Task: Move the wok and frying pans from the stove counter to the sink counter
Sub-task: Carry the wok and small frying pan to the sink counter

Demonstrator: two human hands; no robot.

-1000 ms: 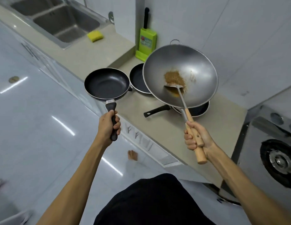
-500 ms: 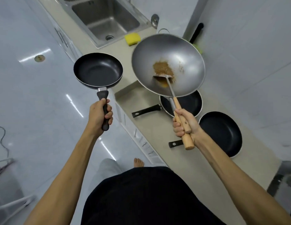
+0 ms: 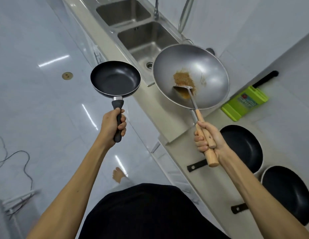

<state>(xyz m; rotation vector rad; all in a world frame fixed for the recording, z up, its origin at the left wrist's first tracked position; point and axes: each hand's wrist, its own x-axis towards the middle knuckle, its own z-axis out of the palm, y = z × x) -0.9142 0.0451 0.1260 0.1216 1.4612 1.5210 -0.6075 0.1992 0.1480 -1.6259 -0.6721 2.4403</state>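
My left hand (image 3: 113,126) grips the black handle of a small black frying pan (image 3: 115,79), held in the air over the floor beside the sink counter (image 3: 150,107). My right hand (image 3: 209,141) is closed around the wooden handle of a steel wok (image 3: 202,66) together with a spatula (image 3: 184,88) that lies in it on brown residue. The wok hangs above the counter right of the sink (image 3: 146,40). Two more black frying pans (image 3: 243,145) (image 3: 286,192) rest on the lower stove counter (image 3: 219,190), partly hidden by my right arm.
A green knife block (image 3: 245,104) with a black handle stands against the wall behind the wok. A tap rises behind the double sink. A step separates the higher sink counter from the lower stove counter. Cables lie on the glossy floor at left.
I have moved left along the counter with both pans. The wok and small pan now sit next to the sink, and the two resting pans have slid to the lower right of view.
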